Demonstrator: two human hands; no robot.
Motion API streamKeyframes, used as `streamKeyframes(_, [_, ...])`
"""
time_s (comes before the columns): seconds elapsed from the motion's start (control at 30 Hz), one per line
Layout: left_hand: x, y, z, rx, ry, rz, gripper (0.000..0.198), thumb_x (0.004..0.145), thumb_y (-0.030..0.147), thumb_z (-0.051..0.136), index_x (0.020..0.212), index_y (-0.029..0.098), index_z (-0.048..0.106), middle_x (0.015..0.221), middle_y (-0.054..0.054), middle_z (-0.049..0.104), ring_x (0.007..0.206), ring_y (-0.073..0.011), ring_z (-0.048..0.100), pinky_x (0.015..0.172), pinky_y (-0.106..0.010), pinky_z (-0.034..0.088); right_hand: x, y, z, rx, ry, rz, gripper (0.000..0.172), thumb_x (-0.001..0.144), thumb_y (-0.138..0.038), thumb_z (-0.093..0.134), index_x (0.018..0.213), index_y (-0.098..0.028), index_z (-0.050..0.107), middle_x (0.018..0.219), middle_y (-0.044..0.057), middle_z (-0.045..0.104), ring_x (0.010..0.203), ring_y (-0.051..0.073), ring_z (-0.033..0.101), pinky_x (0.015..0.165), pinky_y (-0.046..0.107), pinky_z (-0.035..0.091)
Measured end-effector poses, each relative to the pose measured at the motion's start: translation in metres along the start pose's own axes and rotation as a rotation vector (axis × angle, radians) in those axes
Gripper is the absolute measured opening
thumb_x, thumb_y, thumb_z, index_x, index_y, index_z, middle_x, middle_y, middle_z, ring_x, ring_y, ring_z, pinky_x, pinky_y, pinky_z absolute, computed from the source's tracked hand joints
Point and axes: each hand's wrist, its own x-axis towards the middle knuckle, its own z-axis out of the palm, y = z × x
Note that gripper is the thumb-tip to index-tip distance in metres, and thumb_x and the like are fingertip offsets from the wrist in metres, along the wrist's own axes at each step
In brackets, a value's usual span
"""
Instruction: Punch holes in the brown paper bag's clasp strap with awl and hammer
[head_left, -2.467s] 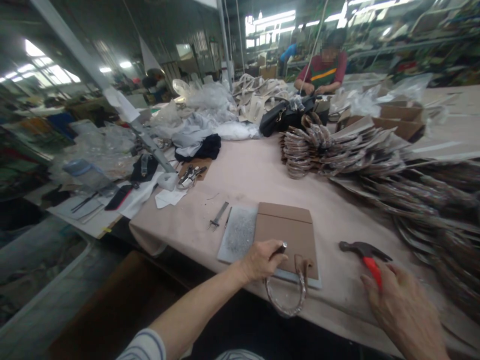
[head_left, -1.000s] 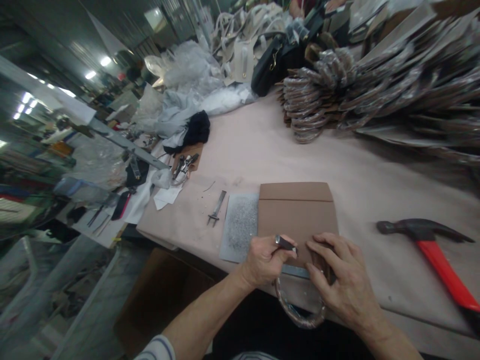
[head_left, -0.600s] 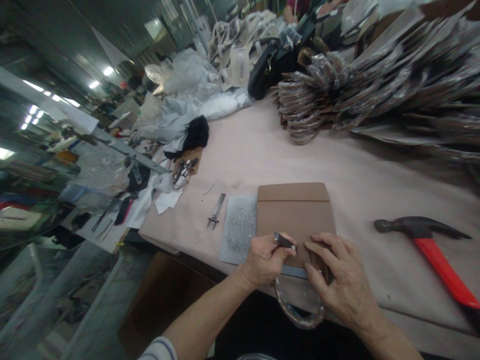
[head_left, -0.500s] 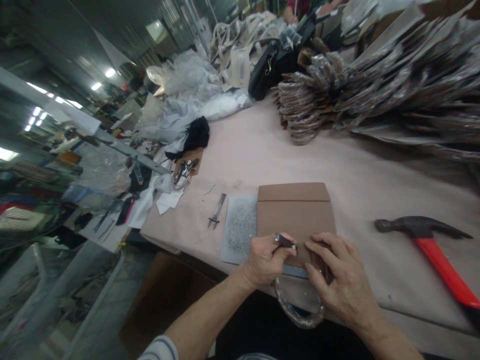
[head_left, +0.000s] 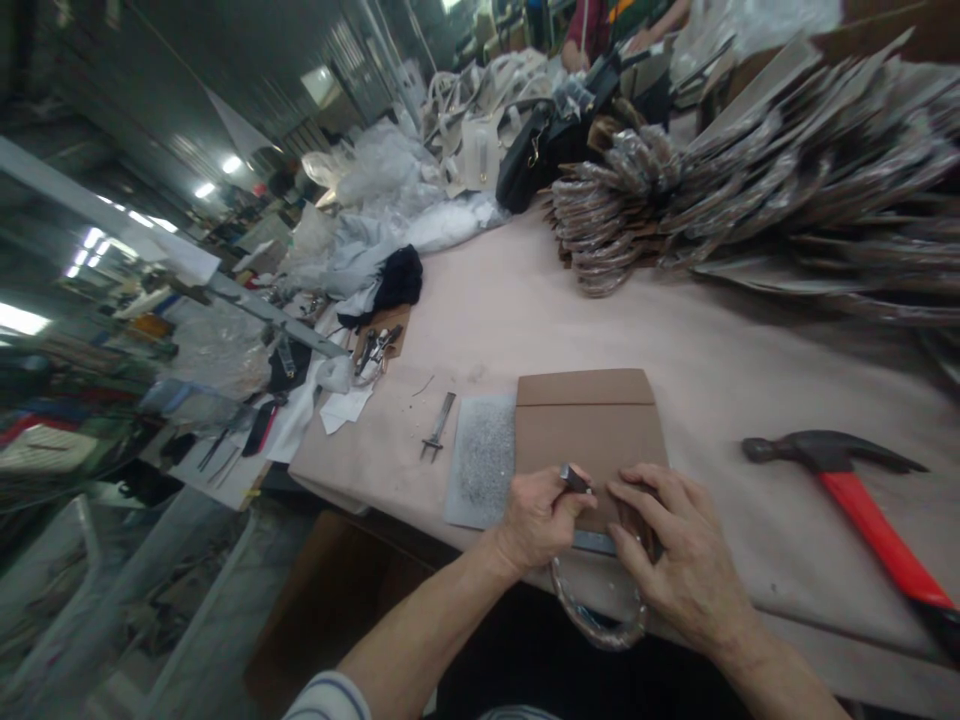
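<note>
A brown leather bag panel (head_left: 585, 425) lies flat on the table, partly over a grey speckled board (head_left: 480, 460). My left hand (head_left: 541, 515) is closed on a short metal punch (head_left: 574, 479), its lower end at the panel's surface. Beside it, my right hand (head_left: 679, 560) lies over the panel's lower right part, fingers and thumb around the brown end of a bag handle. The handle's plastic-wrapped loop (head_left: 600, 632) hangs over the table edge between my wrists. A grey metal strip (head_left: 594, 542) shows at the panel's near edge; my fingers hide part of it.
A red-handled claw hammer (head_left: 847, 480) lies on the right. A two-pronged metal tool (head_left: 437, 428) sits left of the board. Plastic-wrapped handles (head_left: 750, 190) are heaped at the back right, pale bags (head_left: 480, 130) and a black bag (head_left: 525, 155) farther back. Another person's arm (head_left: 577, 50) shows behind.
The metal punch tilts slightly differently in my left hand, which has shifted a little right. My right hand stays in place on the panel. The whole view has moved slightly.
</note>
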Motion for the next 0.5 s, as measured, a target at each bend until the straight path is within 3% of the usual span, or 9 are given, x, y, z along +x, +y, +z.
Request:
streamKeyframes(0.23, [-0.001,-0.003,0.002,-0.044,0.022,-0.067,0.01,0.089,0.022,0.063,0.089,0.016,0.071,0.085,-0.005,0.077,0.076,-0.0169,0.074,0.075,-0.025,0.059,-0.008,0.004,-0.012,0.061,-0.008,-0.027,0.04,0.097,-0.04,0.055,0.132,-0.021,0.055,0.128,0.013,0.059,0.12,0.031,0.054,0.099,0.05,0.048])
streamKeyframes(0.37, [-0.002,-0.005,0.002,-0.031,0.036,-0.033,0.01,0.088,0.022,0.064,0.09,0.016,0.071,0.084,-0.005,0.077,0.076,-0.0173,0.074,0.074,-0.025,0.06,-0.018,0.008,-0.046,-0.078,0.15,0.092,0.041,0.097,-0.04,0.053,0.133,-0.019,0.053,0.122,0.016,0.063,0.112,0.033,0.061,0.097,0.049,0.049])
streamKeyframes(0.5, [-0.002,-0.007,0.005,0.003,0.052,-0.029,0.011,0.088,0.022,0.063,0.092,0.016,0.071,0.084,-0.005,0.077,0.076,-0.0172,0.074,0.075,-0.025,0.061,-0.045,0.042,-0.084,-0.373,0.214,0.262,0.038,0.095,-0.045,0.052,0.119,-0.016,0.061,0.11,0.023,0.066,0.104,0.042,0.062,0.091,0.056,0.047])
